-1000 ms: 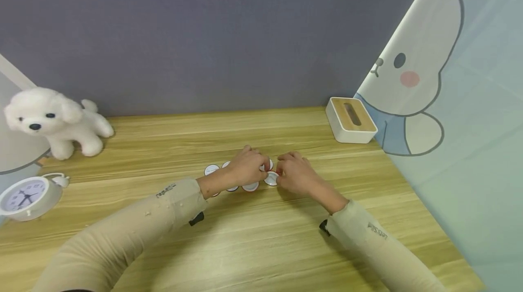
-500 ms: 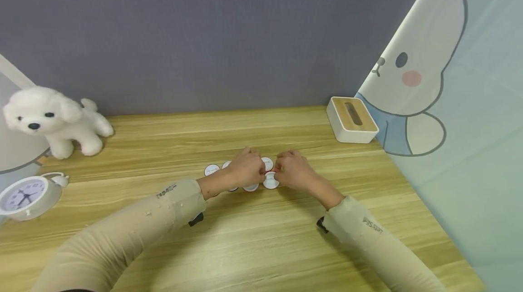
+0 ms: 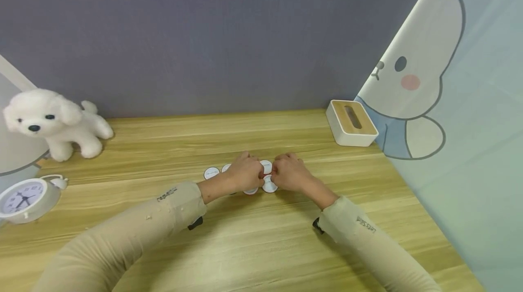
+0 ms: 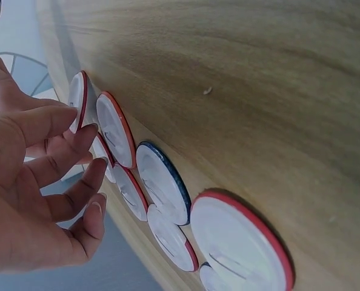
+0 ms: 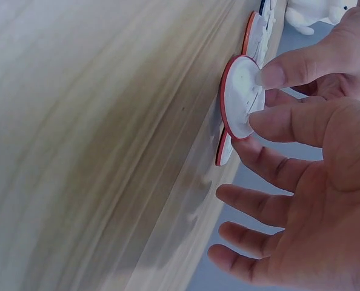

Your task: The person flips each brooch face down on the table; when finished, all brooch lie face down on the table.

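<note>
In the head view, my left hand [image 3: 246, 172] and right hand [image 3: 291, 172] meet over a cluster of button badges. Between them is a white-backed, red-rimmed button badge [image 3: 269, 184]. The right wrist view shows this badge [image 5: 236, 100] tilted on edge, my right thumb and index finger pinching its near side. From the far side, the left thumb [image 5: 274, 76] presses on its back. In the left wrist view, thumb and forefinger hold the same badge [image 4: 77, 100], other fingers loosely bent. Another red-rimmed badge [image 3: 266, 166] lies just behind.
Several badges lie pin side up in two rows toward the left, among them a blue-rimmed badge [image 4: 162, 182]. A white plush dog [image 3: 57, 121] and an alarm clock [image 3: 30, 199] stand at left. A wood-topped tissue box [image 3: 353, 123] sits at back right.
My right hand has shifted slightly left, closer to the left hand. The badge between them has moved a little left and nearer to me; the left hand has hardly moved.
</note>
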`<state>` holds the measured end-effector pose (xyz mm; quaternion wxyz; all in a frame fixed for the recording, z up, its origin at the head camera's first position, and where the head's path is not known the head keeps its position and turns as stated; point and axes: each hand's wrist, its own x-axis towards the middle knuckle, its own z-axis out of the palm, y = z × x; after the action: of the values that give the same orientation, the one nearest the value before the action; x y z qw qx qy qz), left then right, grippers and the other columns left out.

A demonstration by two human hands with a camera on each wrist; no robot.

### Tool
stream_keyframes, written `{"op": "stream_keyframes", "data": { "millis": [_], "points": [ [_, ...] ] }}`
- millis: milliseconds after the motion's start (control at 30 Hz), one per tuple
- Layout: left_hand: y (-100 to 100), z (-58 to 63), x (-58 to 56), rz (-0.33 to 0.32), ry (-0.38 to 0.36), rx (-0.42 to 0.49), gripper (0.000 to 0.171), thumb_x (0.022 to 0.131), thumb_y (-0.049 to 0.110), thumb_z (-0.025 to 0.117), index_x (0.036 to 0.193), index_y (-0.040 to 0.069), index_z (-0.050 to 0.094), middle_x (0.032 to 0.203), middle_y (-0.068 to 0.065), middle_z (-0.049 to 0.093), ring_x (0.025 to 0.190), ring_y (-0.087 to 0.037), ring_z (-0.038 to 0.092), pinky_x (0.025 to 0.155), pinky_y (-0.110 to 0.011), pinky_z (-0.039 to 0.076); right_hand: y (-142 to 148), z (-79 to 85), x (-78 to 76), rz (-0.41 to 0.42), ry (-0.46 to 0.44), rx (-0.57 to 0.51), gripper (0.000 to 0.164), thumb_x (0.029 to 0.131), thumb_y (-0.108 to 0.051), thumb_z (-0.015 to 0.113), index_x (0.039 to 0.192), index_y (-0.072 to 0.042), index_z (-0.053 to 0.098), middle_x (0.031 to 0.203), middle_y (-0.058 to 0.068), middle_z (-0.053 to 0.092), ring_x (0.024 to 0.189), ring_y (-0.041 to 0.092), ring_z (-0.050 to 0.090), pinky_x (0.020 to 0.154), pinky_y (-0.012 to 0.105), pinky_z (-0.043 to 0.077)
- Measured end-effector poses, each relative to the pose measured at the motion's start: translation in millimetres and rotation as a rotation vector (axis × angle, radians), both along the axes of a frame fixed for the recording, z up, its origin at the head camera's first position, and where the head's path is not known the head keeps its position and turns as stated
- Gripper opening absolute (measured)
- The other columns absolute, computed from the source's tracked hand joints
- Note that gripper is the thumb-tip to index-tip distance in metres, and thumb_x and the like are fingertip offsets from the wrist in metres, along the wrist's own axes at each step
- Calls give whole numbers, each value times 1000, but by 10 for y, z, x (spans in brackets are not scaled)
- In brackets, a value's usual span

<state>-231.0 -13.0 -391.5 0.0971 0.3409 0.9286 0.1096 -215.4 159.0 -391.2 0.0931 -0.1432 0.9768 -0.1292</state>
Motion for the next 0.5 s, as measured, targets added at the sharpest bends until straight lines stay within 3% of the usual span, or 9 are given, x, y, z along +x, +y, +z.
{"op": "stream_keyframes", "data": {
  "millis": [500],
  "points": [
    [33,4,-29,-7,23,-30,14,89,27,75,85,14,78,93,1,71,93,-19,55,93,-38,38,6,-22,-52,1,-40,50,14,93,-21,61,90,-14,73,143,12,57,139,44,40,107,65,36]
  ]
}}
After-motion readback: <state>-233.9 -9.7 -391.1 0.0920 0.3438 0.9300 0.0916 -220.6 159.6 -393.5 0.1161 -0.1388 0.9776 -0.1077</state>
